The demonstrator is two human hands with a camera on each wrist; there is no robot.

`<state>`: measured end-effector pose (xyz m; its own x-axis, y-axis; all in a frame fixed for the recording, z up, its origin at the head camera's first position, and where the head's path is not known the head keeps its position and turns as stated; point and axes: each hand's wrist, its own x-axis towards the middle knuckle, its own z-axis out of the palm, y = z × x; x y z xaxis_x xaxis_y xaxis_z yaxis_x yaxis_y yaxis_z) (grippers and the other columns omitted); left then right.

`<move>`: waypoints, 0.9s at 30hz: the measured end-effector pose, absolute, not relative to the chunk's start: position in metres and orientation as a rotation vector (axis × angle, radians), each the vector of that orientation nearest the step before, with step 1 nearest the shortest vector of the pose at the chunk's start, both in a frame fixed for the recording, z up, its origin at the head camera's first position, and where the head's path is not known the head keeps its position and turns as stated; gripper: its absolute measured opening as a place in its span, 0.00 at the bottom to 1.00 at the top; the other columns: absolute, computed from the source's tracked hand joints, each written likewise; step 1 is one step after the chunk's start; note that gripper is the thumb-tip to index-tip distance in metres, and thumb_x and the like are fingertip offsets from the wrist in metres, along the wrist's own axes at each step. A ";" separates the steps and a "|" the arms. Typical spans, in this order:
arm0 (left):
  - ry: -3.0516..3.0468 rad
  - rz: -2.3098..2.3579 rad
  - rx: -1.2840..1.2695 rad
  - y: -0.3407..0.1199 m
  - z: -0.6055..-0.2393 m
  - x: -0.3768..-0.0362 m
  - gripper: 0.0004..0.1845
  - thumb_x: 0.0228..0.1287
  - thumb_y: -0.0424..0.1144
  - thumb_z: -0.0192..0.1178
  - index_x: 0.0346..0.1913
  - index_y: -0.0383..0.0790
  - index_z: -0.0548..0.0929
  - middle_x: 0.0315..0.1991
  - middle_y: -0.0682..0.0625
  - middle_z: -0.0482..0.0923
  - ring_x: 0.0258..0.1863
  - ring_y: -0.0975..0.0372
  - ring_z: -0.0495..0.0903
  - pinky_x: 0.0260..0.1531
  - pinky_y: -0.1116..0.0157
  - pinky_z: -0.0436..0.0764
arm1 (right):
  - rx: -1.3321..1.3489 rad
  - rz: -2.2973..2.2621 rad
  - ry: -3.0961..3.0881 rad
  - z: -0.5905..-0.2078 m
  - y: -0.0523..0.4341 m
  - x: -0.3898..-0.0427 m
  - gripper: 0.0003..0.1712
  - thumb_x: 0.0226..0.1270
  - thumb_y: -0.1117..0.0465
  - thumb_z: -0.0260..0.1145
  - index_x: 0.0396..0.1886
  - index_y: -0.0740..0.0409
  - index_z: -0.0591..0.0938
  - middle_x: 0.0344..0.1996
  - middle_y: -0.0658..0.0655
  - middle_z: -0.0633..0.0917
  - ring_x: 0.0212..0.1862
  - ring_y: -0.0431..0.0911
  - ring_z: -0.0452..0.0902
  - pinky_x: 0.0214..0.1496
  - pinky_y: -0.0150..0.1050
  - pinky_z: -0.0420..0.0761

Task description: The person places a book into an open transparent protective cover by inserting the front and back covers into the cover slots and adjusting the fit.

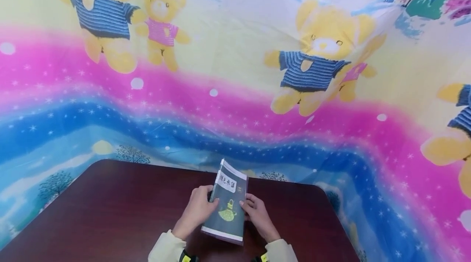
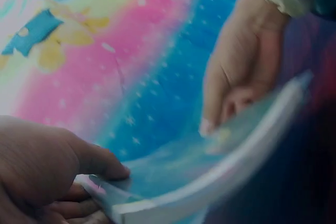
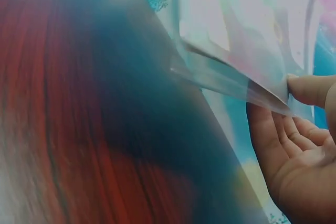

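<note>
A thin book [image 1: 220,209] with a dark grey-green cover, white bands and a yellow-green dress picture is held tilted above the table. My left hand [image 1: 197,209] grips its left edge, thumb on the cover. My right hand [image 1: 258,215] pinches the right edge between thumb and fingers. In the left wrist view the book [image 2: 210,187] is blurred and bowed, its pale edge facing the camera, with both hands on it. A clear plastic sleeve [image 3: 210,80] around the book shows in the right wrist view, its edge between the right thumb and fingers.
The dark red-brown wooden table [image 1: 128,204] has rounded far corners. Right behind it hangs a cloth [image 1: 228,110] printed with bears, snowflakes and pink and blue bands. Both wrists wear dark bands with yellow tags below pale sleeves [image 1: 167,247].
</note>
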<state>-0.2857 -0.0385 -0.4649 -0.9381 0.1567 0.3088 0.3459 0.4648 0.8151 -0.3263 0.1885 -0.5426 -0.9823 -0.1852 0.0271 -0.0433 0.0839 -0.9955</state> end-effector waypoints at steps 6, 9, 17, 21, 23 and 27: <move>-2.470 -1.388 -0.337 -0.044 -0.482 -0.293 0.11 0.55 0.29 0.74 0.41 0.30 0.87 0.28 0.46 0.85 0.23 0.66 0.77 0.23 0.69 0.79 | -0.212 -1.991 2.382 -0.539 0.194 -0.325 0.25 0.77 0.59 0.63 0.66 0.69 0.74 0.41 0.59 0.87 0.36 0.46 0.86 0.34 0.41 0.87; -2.464 -1.373 -0.313 -0.046 -0.490 -0.298 0.12 0.52 0.29 0.76 0.40 0.30 0.88 0.26 0.48 0.85 0.21 0.67 0.77 0.22 0.69 0.79 | -0.201 -1.966 2.415 -0.539 0.194 -0.325 0.24 0.76 0.61 0.63 0.65 0.71 0.74 0.37 0.58 0.86 0.33 0.44 0.84 0.31 0.38 0.85; -2.481 -1.422 -0.297 -0.050 -0.507 -0.305 0.19 0.53 0.29 0.74 0.48 0.26 0.86 0.32 0.45 0.87 0.24 0.67 0.79 0.24 0.69 0.81 | -0.218 -1.878 2.529 -0.546 0.193 -0.325 0.23 0.76 0.65 0.62 0.65 0.74 0.75 0.35 0.60 0.87 0.28 0.45 0.83 0.26 0.38 0.83; -2.530 -1.506 -0.322 -0.051 -0.514 -0.304 0.22 0.58 0.26 0.67 0.56 0.21 0.81 0.39 0.40 0.87 0.27 0.64 0.81 0.24 0.68 0.81 | -0.210 -1.864 2.548 -0.545 0.193 -0.321 0.23 0.79 0.64 0.58 0.67 0.73 0.74 0.42 0.63 0.88 0.34 0.45 0.85 0.29 0.38 0.84; -2.546 -1.519 -0.329 -0.051 -0.517 -0.304 0.23 0.59 0.24 0.64 0.58 0.20 0.80 0.41 0.38 0.86 0.29 0.63 0.82 0.25 0.67 0.82 | -0.203 -1.871 2.530 -0.545 0.192 -0.320 0.24 0.78 0.65 0.55 0.68 0.73 0.72 0.45 0.64 0.87 0.37 0.46 0.85 0.32 0.39 0.85; -2.553 -1.454 -0.294 -0.052 -0.520 -0.306 0.23 0.59 0.22 0.63 0.59 0.20 0.80 0.40 0.39 0.86 0.31 0.61 0.82 0.27 0.65 0.83 | -0.231 -1.866 2.488 -0.544 0.191 -0.321 0.29 0.72 0.70 0.52 0.71 0.75 0.68 0.45 0.64 0.85 0.39 0.46 0.84 0.34 0.40 0.85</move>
